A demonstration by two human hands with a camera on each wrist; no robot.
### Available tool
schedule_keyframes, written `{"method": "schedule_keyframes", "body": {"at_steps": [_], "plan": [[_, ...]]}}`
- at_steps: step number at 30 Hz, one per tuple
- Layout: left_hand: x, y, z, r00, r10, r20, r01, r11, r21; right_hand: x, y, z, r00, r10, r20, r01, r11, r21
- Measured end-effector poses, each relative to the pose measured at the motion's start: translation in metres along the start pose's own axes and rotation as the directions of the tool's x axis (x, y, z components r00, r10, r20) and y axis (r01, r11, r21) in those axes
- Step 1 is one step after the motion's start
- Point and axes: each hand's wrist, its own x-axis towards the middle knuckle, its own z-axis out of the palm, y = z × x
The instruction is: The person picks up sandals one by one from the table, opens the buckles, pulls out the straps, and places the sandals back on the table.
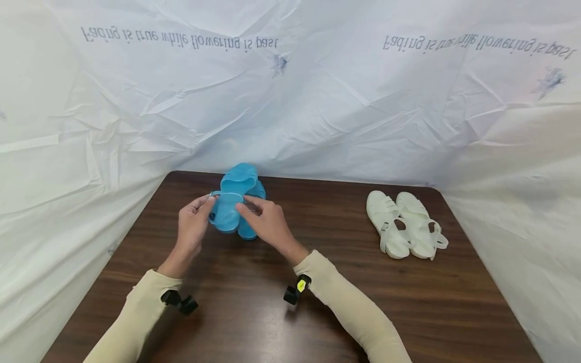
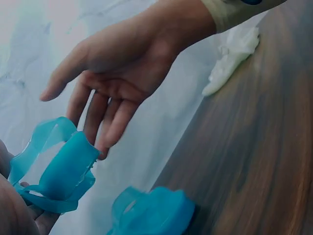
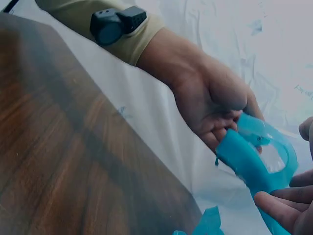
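In the head view my left hand grips one blue sandal by its strap side, holding it raised above the table's far left part. The right wrist view shows the left fingers curled by the strap of that sandal. Close on its other side is my right hand, its thumb over the sandal in the head view. Seen from the left wrist, the right hand has fingers extended and thumb apart. The other blue sandal lies on the table, partly hidden behind the raised one.
Two white sandals lie side by side on the right of the dark wood table. White sheeting with printed text hangs behind the table and along its sides. Each sleeve carries a small black wrist camera.
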Motion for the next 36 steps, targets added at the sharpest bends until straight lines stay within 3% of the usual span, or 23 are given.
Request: {"method": "schedule_keyframes", "body": {"at_steps": [8, 20, 28, 36], "plan": [[-0.010, -0.006, 0.019, 0.999, 0.038, 0.020, -0.037, 0.999, -0.032, -0.010, -0.006, -0.017, 0.995, 0.095, 0.012, -0.096, 0.988, 0.121], [-0.023, -0.017, 0.047, 0.978, 0.167, 0.128, -0.169, 0.986, 0.009, -0.033, 0.006, -0.045, 0.987, 0.154, -0.050, -0.148, 0.983, 0.110], [-0.034, -0.017, 0.060, 0.952, 0.171, 0.253, -0.183, 0.983, 0.025, -0.053, 0.014, -0.063, 0.979, 0.174, -0.104, -0.161, 0.979, 0.125], [-0.051, -0.028, 0.075, 0.933, 0.153, 0.326, -0.197, 0.975, 0.106, -0.079, 0.024, -0.074, 0.970, 0.194, -0.146, -0.182, 0.979, 0.094]]}}
